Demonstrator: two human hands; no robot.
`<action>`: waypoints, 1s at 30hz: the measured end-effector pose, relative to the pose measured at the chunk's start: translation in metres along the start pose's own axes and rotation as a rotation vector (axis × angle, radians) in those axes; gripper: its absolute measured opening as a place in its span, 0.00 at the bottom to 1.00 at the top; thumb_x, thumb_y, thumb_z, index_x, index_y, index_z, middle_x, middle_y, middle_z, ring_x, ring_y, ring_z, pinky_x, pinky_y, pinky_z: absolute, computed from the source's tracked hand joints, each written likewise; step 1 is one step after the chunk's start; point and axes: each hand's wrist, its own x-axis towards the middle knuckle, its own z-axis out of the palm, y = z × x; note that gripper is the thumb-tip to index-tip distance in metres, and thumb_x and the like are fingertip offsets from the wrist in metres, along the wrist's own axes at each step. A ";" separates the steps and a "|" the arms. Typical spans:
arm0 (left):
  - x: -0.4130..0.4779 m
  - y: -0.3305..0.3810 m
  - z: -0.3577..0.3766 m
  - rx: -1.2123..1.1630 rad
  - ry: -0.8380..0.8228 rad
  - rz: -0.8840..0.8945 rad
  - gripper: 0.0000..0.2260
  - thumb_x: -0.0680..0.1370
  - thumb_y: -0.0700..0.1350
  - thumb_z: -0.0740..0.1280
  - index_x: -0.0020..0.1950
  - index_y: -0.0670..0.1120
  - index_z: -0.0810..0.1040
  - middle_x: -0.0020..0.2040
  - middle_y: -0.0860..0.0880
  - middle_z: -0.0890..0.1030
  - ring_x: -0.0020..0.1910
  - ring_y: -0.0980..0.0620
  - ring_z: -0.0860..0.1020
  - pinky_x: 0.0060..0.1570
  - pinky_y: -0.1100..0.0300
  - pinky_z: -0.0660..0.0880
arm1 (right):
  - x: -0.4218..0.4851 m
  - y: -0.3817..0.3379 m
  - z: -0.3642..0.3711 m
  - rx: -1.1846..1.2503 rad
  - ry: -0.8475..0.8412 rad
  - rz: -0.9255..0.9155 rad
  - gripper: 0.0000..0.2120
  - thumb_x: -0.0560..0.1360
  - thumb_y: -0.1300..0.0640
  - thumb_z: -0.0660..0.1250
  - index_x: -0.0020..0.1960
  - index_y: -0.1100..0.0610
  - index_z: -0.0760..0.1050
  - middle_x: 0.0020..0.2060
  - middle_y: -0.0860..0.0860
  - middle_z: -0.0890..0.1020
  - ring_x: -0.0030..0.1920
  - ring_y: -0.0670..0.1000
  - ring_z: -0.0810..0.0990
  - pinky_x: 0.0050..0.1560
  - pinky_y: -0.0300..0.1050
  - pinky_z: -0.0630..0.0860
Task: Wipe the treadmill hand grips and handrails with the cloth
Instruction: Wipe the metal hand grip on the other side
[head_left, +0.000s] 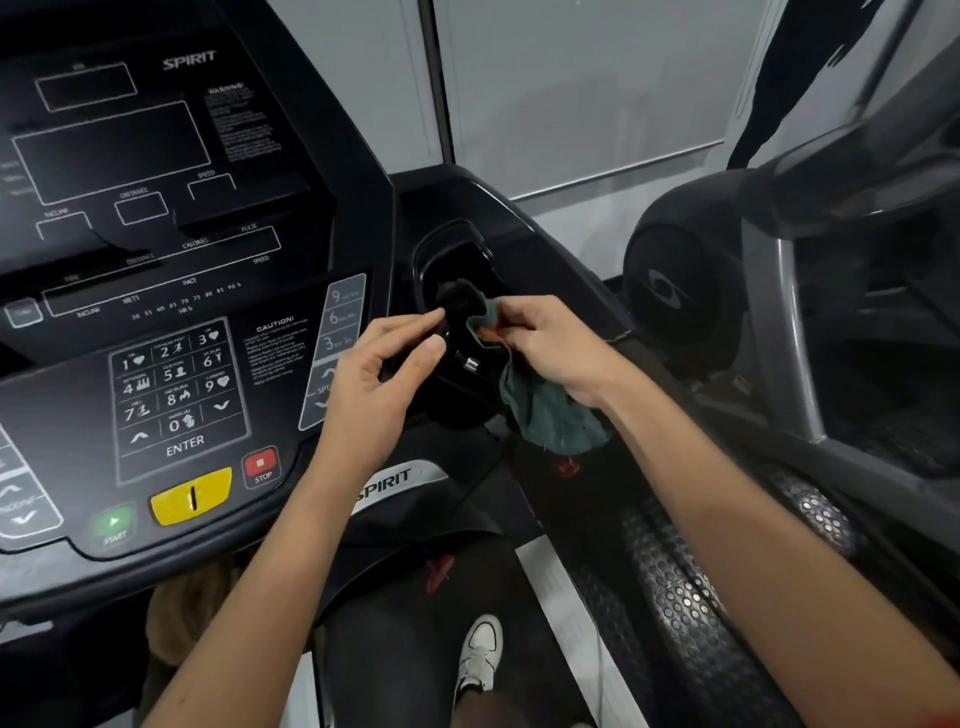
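Cloth (550, 415) teal, crumpled, frayed, upper end dark; right hand (550, 345) pinches it, left hand (379, 384) relaxed, index touching.

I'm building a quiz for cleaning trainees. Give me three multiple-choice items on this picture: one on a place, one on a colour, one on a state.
1. Where is the cloth?
A. In front of the dark pocket right of the console
B. On the keypad
C. On the floor

2. What colour is the STOP button?
A. Green
B. Red
C. Yellow

3. What is the right hand doing?
A. Resting flat on the console
B. Hanging empty
C. Gripping the cloth

Answers: 1 A, the teal cloth hangs in front of the pocket; 2 B, the button above the word STOP is red; 3 C, its fingers curl round the cloth's upper end.
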 end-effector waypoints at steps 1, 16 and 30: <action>0.000 0.000 0.000 -0.004 -0.001 -0.005 0.11 0.74 0.49 0.66 0.55 0.56 0.79 0.55 0.55 0.79 0.59 0.54 0.77 0.63 0.50 0.72 | 0.000 0.004 -0.004 0.063 -0.034 0.073 0.16 0.77 0.68 0.59 0.50 0.51 0.79 0.44 0.48 0.83 0.48 0.47 0.81 0.55 0.43 0.76; -0.024 0.005 0.025 -0.123 0.269 -0.035 0.20 0.69 0.46 0.71 0.58 0.50 0.69 0.58 0.51 0.73 0.59 0.57 0.75 0.53 0.67 0.73 | -0.057 0.034 0.005 0.080 0.456 -0.015 0.11 0.72 0.67 0.67 0.47 0.53 0.79 0.47 0.51 0.81 0.50 0.49 0.81 0.54 0.43 0.76; -0.042 -0.005 0.020 0.318 0.223 -0.005 0.19 0.65 0.40 0.78 0.43 0.61 0.74 0.37 0.55 0.77 0.35 0.61 0.74 0.38 0.71 0.71 | -0.069 0.015 0.006 0.708 0.399 0.088 0.06 0.72 0.68 0.67 0.46 0.60 0.74 0.39 0.56 0.77 0.43 0.49 0.82 0.48 0.43 0.80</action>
